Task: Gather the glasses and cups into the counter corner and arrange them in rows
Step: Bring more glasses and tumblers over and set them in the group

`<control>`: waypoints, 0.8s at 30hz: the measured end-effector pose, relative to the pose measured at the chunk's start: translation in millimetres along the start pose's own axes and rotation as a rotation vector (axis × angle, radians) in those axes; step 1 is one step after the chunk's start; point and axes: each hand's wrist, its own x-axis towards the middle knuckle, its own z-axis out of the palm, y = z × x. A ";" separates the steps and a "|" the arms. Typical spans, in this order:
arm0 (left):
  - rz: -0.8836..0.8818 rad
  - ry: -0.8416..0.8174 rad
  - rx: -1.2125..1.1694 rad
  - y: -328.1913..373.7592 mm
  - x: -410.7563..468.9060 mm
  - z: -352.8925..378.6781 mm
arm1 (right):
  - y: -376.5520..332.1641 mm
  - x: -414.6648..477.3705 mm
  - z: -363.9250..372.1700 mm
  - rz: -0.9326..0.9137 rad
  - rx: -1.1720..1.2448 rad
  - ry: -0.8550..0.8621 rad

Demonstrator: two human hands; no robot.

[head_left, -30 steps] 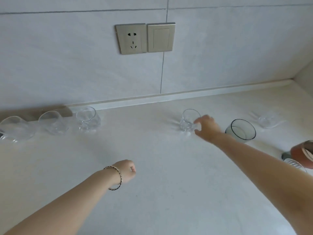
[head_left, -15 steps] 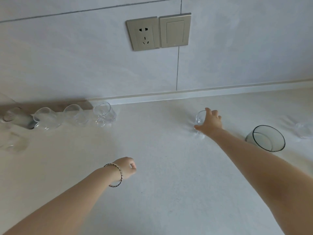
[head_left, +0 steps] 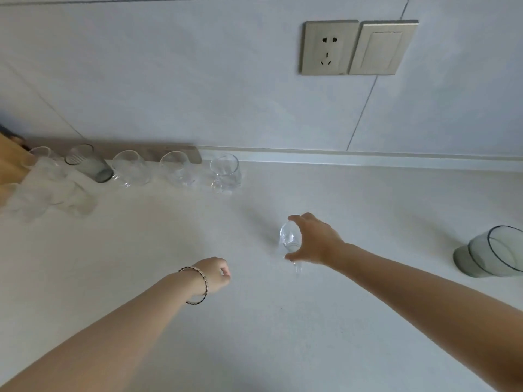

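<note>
My right hand (head_left: 314, 240) grips a small clear glass (head_left: 288, 239) from its right side, fingers over the rim and thumb low; whether it touches the white counter (head_left: 283, 335) I cannot tell. My left hand (head_left: 217, 274), a bracelet on its wrist, hovers over the counter with curled fingers and holds nothing. Along the back wall at the left stands a row: a clear glass (head_left: 225, 173), two more clear glasses (head_left: 177, 171) (head_left: 130, 171) and a grey tinted glass (head_left: 87, 163). In front of that row sit several blurred clear glasses (head_left: 53, 193). A grey tinted glass (head_left: 493, 251) stands alone at the far right.
A socket and switch plate (head_left: 358, 47) are on the tiled wall above. A metal strip (head_left: 141, 152) runs along the wall behind the row. A wooden object (head_left: 10, 162) shows at the left edge.
My right hand has carried the small glass left and toward me, away from the wall. The view has swung left, bringing more of the corner glasses into sight. My left hand has stayed put.
</note>
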 end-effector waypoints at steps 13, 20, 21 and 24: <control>-0.098 0.033 -0.039 -252.9 -27.2 -93.8 | -268.3 87.0 81.0 -0.156 -0.084 -0.025; -0.120 0.065 -0.042 -339.7 -33.8 -135.9 | -376.4 163.2 103.5 -0.112 -0.081 0.068; -0.121 0.067 -0.049 -347.6 -33.1 -139.3 | -384.6 171.4 106.3 -0.105 -0.090 0.080; -0.120 0.061 -0.079 -361.7 -31.0 -145.8 | -400.1 190.1 113.3 -0.083 -0.126 0.103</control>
